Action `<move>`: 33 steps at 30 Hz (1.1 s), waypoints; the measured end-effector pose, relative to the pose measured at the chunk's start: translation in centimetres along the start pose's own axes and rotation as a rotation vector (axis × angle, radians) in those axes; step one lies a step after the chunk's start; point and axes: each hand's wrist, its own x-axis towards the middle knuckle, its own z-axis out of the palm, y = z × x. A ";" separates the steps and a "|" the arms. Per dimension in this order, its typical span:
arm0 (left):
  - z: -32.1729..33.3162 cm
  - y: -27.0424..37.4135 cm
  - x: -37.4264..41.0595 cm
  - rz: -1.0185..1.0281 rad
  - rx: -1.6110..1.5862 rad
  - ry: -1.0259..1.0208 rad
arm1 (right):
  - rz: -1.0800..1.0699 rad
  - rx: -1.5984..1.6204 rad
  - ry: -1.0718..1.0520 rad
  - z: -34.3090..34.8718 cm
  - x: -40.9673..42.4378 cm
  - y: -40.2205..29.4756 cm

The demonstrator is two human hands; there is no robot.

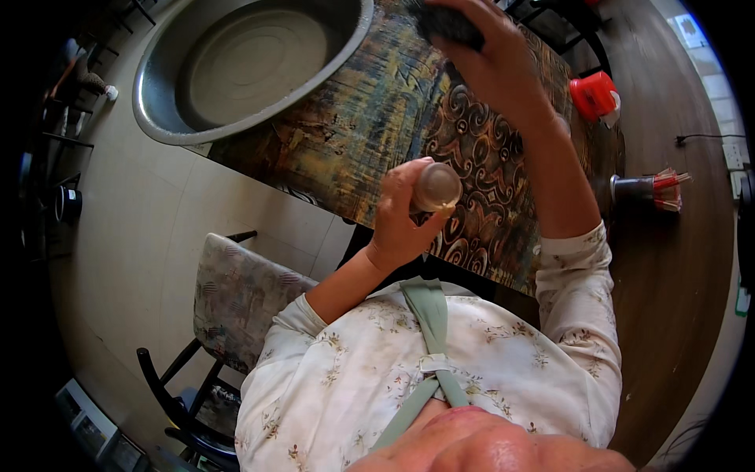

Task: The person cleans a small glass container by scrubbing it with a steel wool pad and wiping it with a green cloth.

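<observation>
My left hand [404, 218] holds a small clear cup or jar [438, 187] upright over the near edge of the patterned table [354, 135]; its round top faces me, and a yellowish bit shows by my thumb. Farther out, at the top of the view, my right hand [489, 59] grips a dark, rough-looking object [448, 25], slightly blurred and partly cut off by the picture's edge. It may be a scouring pad, but I cannot tell. To the left, a large round metal basin [236, 133] with cloudy liquid in it stands on the table.
Right of the table are a red tissue container [593, 97] and a dark metal holder of red-and-white wrapped sticks [666, 192], lying sideways in view. A chair with a patterned back [242, 295] stands at lower left. Another chair is beyond the table's far side. A seated person's leg shows far left.
</observation>
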 end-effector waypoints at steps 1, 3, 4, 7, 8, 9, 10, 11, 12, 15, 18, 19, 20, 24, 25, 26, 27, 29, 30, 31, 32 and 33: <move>-0.1 0.1 0.0 0.006 0.025 -0.001 | -0.087 0.124 -0.011 0.0 2.5 -1.6; -0.3 0.3 0.2 0.035 0.074 -0.017 | -0.189 0.281 -0.130 2.4 6.0 -3.3; -0.4 0.1 0.2 0.036 0.072 -0.022 | -0.209 0.254 -0.198 4.6 7.6 -3.1; -0.5 -0.3 0.1 -0.004 0.040 0.000 | -0.272 0.049 -0.316 13.5 11.6 -2.6; -0.4 -0.2 0.2 0.002 0.054 -0.007 | -0.186 -0.045 -0.473 15.7 12.4 -2.4; -0.1 0.1 0.2 0.001 0.026 -0.033 | -0.075 -0.146 -0.624 16.5 12.8 -1.9; -0.2 0.1 0.3 -0.011 0.025 -0.026 | 0.001 -0.228 -0.782 17.1 13.1 -2.8; -0.3 0.1 0.3 -0.022 0.025 -0.018 | 0.080 -0.310 -0.939 17.5 13.3 -3.6; -0.4 0.1 0.2 -0.033 0.032 -0.020 | 0.051 -0.366 -1.000 18.6 13.3 -3.4; -0.4 0.2 0.1 -0.056 0.022 -0.033 | -0.001 -0.497 -1.119 19.7 12.2 -2.4; -0.6 0.1 0.2 -0.057 0.017 -0.017 | -0.014 -0.513 -1.042 16.8 13.0 -5.4; -0.4 0.1 0.2 -0.051 0.003 -0.019 | -0.050 -0.427 -0.848 17.0 13.1 -4.9; -0.3 0.1 0.2 -0.046 -0.011 -0.021 | -0.087 -0.343 -0.653 17.4 13.1 -4.1; -0.2 0.2 0.3 -0.030 0.006 -0.021 | -0.085 -0.353 -0.825 16.9 13.8 -4.7; -0.4 0.3 0.3 -0.043 0.015 -0.024 | -0.004 -0.457 -1.093 16.5 14.3 -5.7; -0.5 0.4 0.2 -0.056 0.025 -0.026 | -0.037 -0.625 -1.138 16.1 14.0 -6.7; -0.7 0.3 0.0 -0.058 0.027 -0.028 | -0.110 -0.531 -0.922 16.2 13.8 -6.4; -0.3 0.1 0.1 -0.049 0.002 -0.030 | -0.240 -0.365 -0.498 16.6 13.0 -4.1; -0.4 -0.1 0.1 -0.050 0.008 -0.026 | -0.346 -0.215 -0.277 16.6 12.7 -3.9; -0.4 -0.2 0.1 -0.034 0.022 -0.021 | -0.254 -0.354 -0.523 15.7 13.0 -5.1; -0.4 -0.4 0.1 -0.020 0.037 -0.016 | -0.157 -0.495 -0.767 14.9 13.5 -6.6; -0.5 -0.4 0.0 -0.006 0.051 -0.026 | -0.040 -0.633 -1.004 14.2 13.7 -7.6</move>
